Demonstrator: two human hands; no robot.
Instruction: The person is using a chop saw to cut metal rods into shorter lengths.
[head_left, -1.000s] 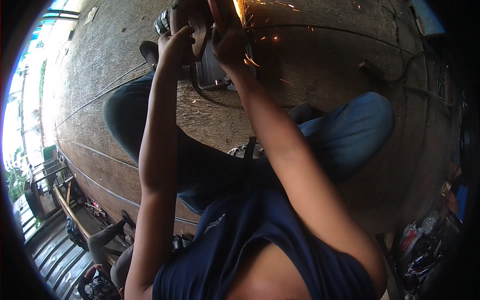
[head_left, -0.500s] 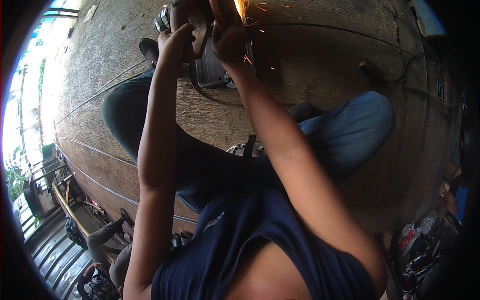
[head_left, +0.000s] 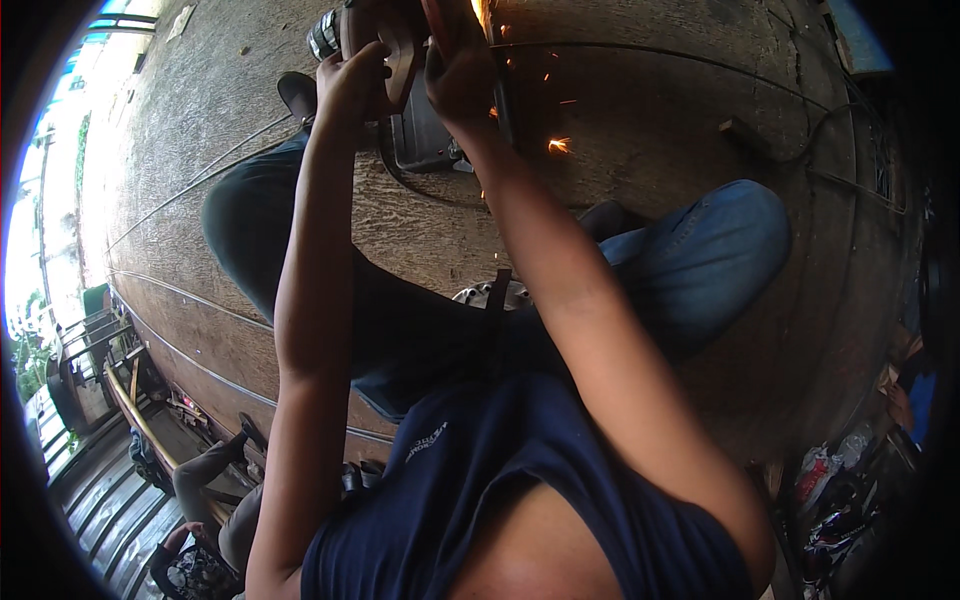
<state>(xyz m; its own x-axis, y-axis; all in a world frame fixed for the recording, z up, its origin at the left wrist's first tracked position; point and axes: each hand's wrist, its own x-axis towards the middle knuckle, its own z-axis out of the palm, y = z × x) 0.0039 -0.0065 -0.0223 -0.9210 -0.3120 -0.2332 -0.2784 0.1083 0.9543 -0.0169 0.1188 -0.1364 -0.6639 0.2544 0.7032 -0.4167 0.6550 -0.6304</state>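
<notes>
Clasping tool (head_left: pixel 402 60) in left grip (head_left: pixel 346 86), handle (head_left: pixel 436 26) in right grip (head_left: pixel 463 86), top centre, I risk sparks (head_left: pixel 560 146) burning my right arm (head_left: pixel 565 255).

Worn brown floor (head_left: pixel 230 130), bright daylight (head_left: pixel 30 225) along the left, ribbed grey sheeting (head_left: pixel 105 500) lower left.

Power tool (head_left: pixel 400 60) ahead of the person, left hand (head_left: pixel 347 88) on its left, right hand (head_left: pixel 463 85) on its right. Sparks (head_left: pixel 560 146) lay right of the hands. Cable (head_left: pixel 620 48) ran rightward across floor (head_left: pixel 230 80); block (head_left: pixel 755 138) lay beyond right knee (head_left: pixel 745 225). Second person (head_left: pixel 205 475) was left-rear, clutter (head_left: pixel 840 490) right-rear.
</notes>
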